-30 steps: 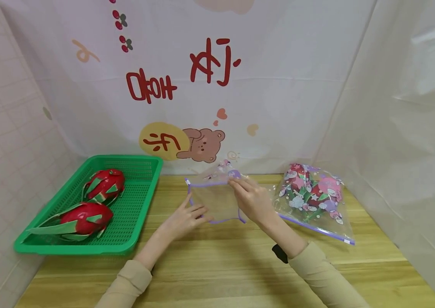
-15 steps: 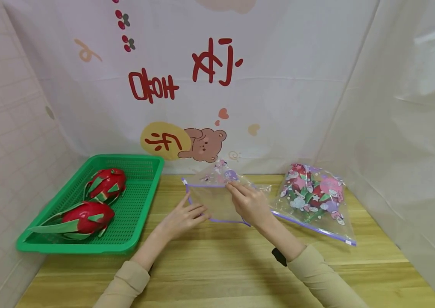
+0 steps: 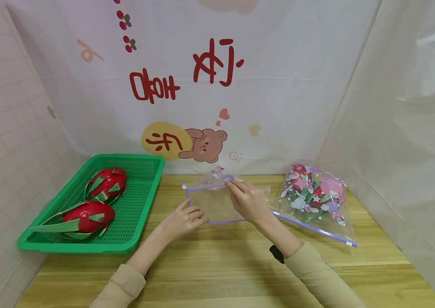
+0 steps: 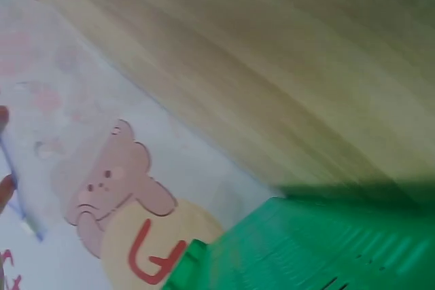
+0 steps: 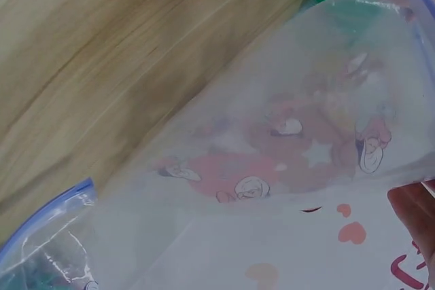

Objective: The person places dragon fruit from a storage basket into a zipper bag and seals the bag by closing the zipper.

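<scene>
A clear zip bag (image 3: 215, 205) with purple edging and cartoon prints is held above the table, its mouth spread toward me. My right hand (image 3: 251, 202) pinches the far purple rim near its middle. At the near left part of the rim, my left hand (image 3: 182, 220) grips the edge, thumb upward. Nothing shows inside this bag. In the right wrist view the bag (image 5: 272, 134) fills much of the frame, with right-hand fingers (image 5: 414, 212) at its edge. The left wrist view catches only fingertips (image 4: 5, 191) beside the purple rim.
On the left, a green basket (image 3: 150, 201) holds two dragon fruits (image 3: 86, 217) with green leaf scales. A second printed zip bag (image 3: 313, 194), with red and green contents, lies at the right on the wooden table (image 3: 210, 265). A printed cloth (image 3: 279, 94) hangs behind.
The bag's mouth has shifted a little and its far left corner has dropped slightly. Both hands keep hold of the rim. The basket and the filled bag stay put.
</scene>
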`<state>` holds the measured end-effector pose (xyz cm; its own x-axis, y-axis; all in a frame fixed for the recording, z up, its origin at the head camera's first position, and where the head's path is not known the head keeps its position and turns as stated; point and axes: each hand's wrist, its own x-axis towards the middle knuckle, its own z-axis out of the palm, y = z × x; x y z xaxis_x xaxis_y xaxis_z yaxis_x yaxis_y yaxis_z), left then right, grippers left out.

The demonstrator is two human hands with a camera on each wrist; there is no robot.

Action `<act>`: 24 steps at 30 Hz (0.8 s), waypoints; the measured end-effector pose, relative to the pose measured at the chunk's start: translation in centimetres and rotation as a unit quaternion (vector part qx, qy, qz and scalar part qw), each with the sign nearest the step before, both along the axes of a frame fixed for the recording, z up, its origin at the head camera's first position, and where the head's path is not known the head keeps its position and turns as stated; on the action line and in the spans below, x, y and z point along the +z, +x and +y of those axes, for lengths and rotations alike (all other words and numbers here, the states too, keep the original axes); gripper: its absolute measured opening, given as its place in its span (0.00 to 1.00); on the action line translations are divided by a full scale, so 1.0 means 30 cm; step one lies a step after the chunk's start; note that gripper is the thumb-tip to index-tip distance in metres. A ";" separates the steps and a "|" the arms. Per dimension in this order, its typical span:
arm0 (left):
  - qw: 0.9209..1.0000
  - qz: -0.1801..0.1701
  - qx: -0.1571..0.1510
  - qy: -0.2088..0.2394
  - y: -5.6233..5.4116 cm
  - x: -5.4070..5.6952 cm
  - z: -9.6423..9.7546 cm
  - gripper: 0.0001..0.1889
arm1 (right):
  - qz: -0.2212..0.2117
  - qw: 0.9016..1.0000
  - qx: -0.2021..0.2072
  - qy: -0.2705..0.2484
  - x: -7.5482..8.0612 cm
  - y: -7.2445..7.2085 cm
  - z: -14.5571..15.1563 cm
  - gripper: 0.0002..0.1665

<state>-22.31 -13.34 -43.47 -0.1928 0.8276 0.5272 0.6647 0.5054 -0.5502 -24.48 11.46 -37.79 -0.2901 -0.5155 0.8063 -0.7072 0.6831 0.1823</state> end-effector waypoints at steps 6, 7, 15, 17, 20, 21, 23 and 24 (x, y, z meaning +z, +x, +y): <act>0.998 -0.056 -0.002 0.016 0.044 0.068 0.002 0.16 | 0.006 1.000 -0.005 -0.004 0.001 -0.015 -0.001 0.16; 0.997 -0.077 -0.001 0.022 0.054 0.091 -0.001 0.15 | 0.007 1.000 -0.005 -0.004 0.002 -0.017 -0.001 0.16; 0.941 -0.321 0.107 0.010 0.115 0.297 -0.107 0.15 | 0.011 1.000 0.002 -0.006 0.006 -0.024 -0.003 0.16; 0.911 -0.382 0.154 0.003 0.109 0.334 -0.157 0.16 | 0.012 1.000 0.002 -0.005 0.007 -0.024 -0.005 0.15; 0.869 -0.440 0.225 0.005 0.087 0.374 -0.248 0.20 | 0.013 1.000 0.002 -0.003 0.004 -0.027 -0.007 0.15; 0.858 -0.451 0.244 0.007 0.077 0.382 -0.282 0.21 | 0.013 1.000 0.003 -0.002 0.004 -0.028 -0.007 0.15; 0.845 -0.458 0.274 -0.001 0.055 0.389 -0.353 0.23 | 0.014 1.000 0.003 0.000 0.001 -0.031 -0.008 0.15; 0.840 -0.460 0.289 -0.011 0.043 0.389 -0.389 0.25 | 0.014 1.000 0.004 0.001 0.000 -0.032 -0.009 0.15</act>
<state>-21.03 -25.02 -31.81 -0.8829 0.4630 -0.0789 0.4606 0.8864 0.0470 -25.43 11.21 -37.79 -0.2635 -0.5189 0.8132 -0.7075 0.6770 0.2028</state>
